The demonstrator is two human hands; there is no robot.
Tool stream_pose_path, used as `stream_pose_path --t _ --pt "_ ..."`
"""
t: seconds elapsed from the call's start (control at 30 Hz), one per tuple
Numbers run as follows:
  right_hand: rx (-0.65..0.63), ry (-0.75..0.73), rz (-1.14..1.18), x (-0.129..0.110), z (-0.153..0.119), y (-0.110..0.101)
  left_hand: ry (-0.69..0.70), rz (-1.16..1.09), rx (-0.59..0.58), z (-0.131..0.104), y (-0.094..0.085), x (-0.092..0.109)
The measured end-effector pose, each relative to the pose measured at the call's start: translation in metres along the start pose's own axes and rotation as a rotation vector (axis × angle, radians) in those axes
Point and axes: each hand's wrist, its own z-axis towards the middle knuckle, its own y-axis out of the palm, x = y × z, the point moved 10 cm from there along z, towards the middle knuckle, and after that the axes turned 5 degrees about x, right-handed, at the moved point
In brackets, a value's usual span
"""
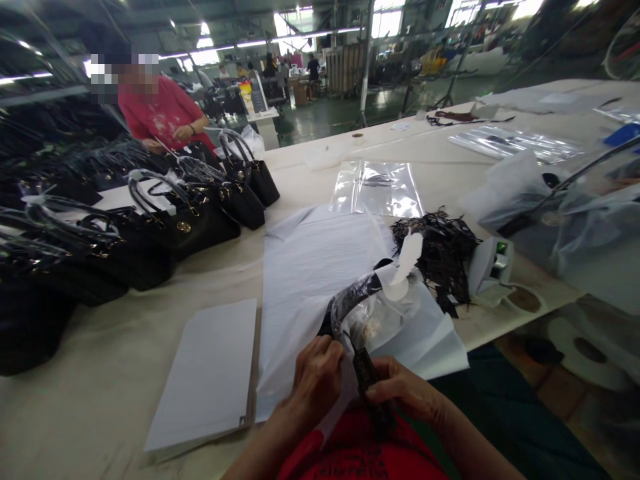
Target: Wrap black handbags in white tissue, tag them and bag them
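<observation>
My left hand [319, 373] is closed, its knuckles up, just below a black bag handle [357, 297] wrapped in clear film. What its fingers pinch is hidden. My right hand [403, 388] grips a dark, narrow rectangular piece [365, 370], thumb on top, close to my red shirt. I cannot tell exactly what that piece is. A white paper slip [407, 263] sticks up from the curve of the handle. Under and around the handle lie thin white sheets [320, 267] and crumpled clear plastic [383, 317].
Left, a stack of white cards [210, 367] lies near a row of black handbags [195, 223]. To the right are a heap of dark strips [440, 250], a tape dispenser [493, 270] and a plastic-covered bag [575, 220]. Clear bags [377, 187] lie ahead. A person in red [165, 113] stands across the table.
</observation>
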Motion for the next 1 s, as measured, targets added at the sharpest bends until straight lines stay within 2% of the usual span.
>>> stream_pose_path --t 0.1,0.2,0.27,0.37,0.43,0.47,0.53,0.6,0.67,0.8,0.9,1.0 --pt "0.085 -0.011 -0.155 -0.008 -0.002 -0.01 -0.103 -0.099 -0.066 0.003 0.001 -0.004" --pt "0.139 -0.057 -0.302 -0.017 -0.005 -0.021 -0.121 -0.028 -0.058 0.004 0.002 0.0" --pt "0.225 -0.109 -0.459 -0.029 -0.009 -0.032 -0.085 0.109 -0.03 0.004 0.005 0.005" --pt "0.428 -0.231 -0.715 -0.06 -0.023 -0.05 0.032 0.32 0.021 0.001 0.012 0.015" --pt "0.488 -0.269 -0.773 -0.074 -0.032 -0.053 0.094 0.379 0.047 -0.001 0.016 0.019" --pt "0.474 -0.253 -0.723 -0.074 -0.033 -0.052 0.108 0.378 0.055 -0.002 0.017 0.019" --pt "0.386 -0.186 -0.478 -0.062 -0.03 -0.043 0.098 0.336 0.069 -0.003 0.016 0.015" --pt "0.262 -0.133 -0.166 -0.042 -0.022 -0.025 0.067 0.258 0.088 -0.003 0.012 0.009" --pt "0.147 -0.12 0.052 -0.024 -0.013 -0.005 0.053 0.163 0.112 -0.004 0.007 0.006" --pt "-0.027 -0.05 0.162 0.008 0.001 0.024 0.086 -0.013 0.136 -0.008 -0.006 0.006" --pt "0.029 -0.073 0.19 0.011 0.007 0.017 0.041 -0.118 0.141 -0.011 -0.017 0.003" --pt "0.24 -0.226 0.242 -0.002 0.011 -0.01 -0.014 -0.231 0.134 -0.015 -0.026 0.001"
